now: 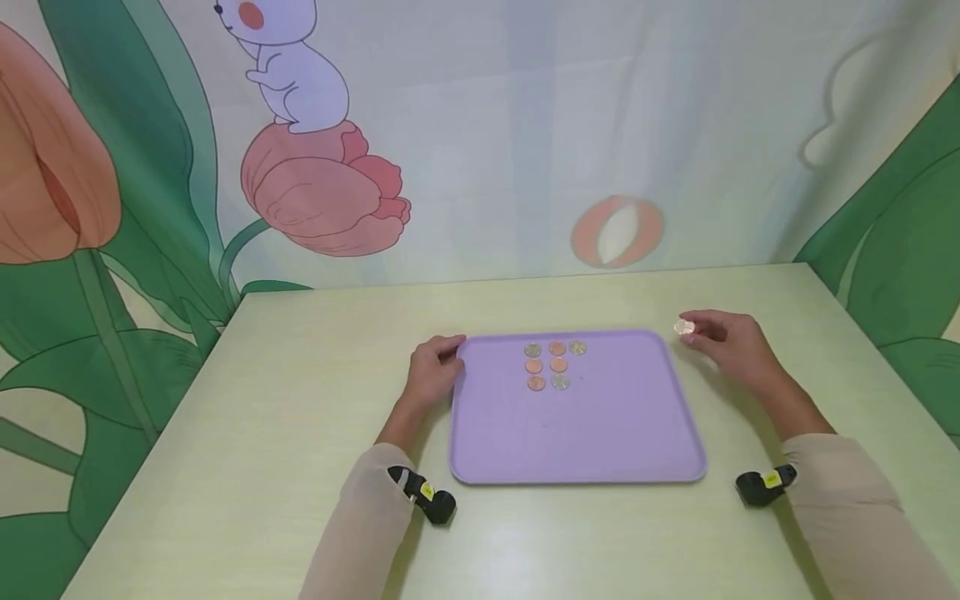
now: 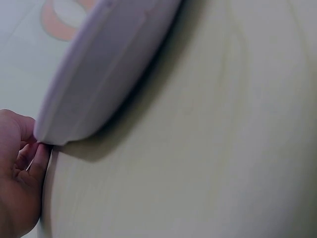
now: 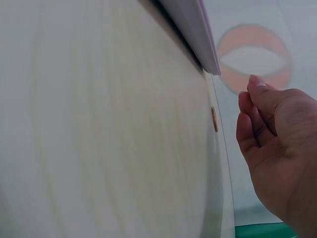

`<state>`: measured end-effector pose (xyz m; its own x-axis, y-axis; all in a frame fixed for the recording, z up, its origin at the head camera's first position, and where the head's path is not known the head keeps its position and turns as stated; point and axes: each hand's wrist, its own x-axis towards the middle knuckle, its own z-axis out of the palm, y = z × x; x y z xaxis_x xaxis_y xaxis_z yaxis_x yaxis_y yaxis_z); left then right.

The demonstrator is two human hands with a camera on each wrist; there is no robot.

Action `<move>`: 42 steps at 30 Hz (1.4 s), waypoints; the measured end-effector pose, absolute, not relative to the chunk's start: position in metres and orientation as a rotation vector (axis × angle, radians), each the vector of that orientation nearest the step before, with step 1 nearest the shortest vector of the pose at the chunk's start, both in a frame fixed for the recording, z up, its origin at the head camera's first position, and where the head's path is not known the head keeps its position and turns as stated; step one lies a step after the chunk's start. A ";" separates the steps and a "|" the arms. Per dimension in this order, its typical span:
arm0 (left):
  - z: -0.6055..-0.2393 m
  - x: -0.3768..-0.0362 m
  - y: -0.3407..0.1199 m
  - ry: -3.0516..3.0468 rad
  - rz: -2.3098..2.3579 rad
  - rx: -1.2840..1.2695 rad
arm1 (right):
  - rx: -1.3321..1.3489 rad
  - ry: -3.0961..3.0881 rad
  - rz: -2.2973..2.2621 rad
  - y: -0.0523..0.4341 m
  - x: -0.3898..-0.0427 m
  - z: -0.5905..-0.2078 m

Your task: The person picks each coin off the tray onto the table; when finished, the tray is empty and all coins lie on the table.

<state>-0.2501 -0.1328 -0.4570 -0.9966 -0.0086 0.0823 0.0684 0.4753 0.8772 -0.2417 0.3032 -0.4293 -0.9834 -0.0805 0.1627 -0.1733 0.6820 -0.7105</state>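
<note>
A purple tray [image 1: 615, 417] lies on the table, with several copper and silver coins [image 1: 558, 365] set out in short rows near its far edge. My left hand [image 1: 433, 371] grips the tray's far left corner; the left wrist view shows fingers and thumb meeting there. Beyond the tray's right side, my right hand [image 1: 727, 337] pinches a shiny coin [image 1: 684, 327] at the fingertips. The right wrist view hides that coin's face. A thin copper-coloured piece [image 3: 214, 119] shows edge-on at the table below that hand; I cannot tell if it is another coin.
The pale table [image 1: 262, 433] runs back to a printed curtain [image 1: 487, 167] with flowers and a white animal. Small black cameras sit at both wrists, the left one [image 1: 427, 496] near the tray's front left corner.
</note>
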 end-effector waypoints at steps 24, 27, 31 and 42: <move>-0.457 -0.252 -0.134 -2.638 -1.583 -0.039 | 0.092 -2.824 0.946 0.344 -0.248 -0.443; -0.457 -0.251 -0.134 -2.648 -1.569 -0.034 | 0.094 -2.862 0.911 0.347 -0.249 -0.446; -0.458 -0.251 -0.134 -2.653 -1.563 -0.041 | 0.096 -2.886 0.869 0.352 -0.249 -0.452; -0.458 -0.251 -0.134 -2.654 -1.576 -0.049 | 0.033 -2.957 0.892 0.354 -0.248 -0.448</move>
<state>-0.2515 -0.1338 -0.4583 -0.9980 -0.0008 0.0631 0.0550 0.4788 0.8762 -0.2482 0.3542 -0.4483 -0.9984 -0.0053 0.0565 -0.0357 0.8330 -0.5521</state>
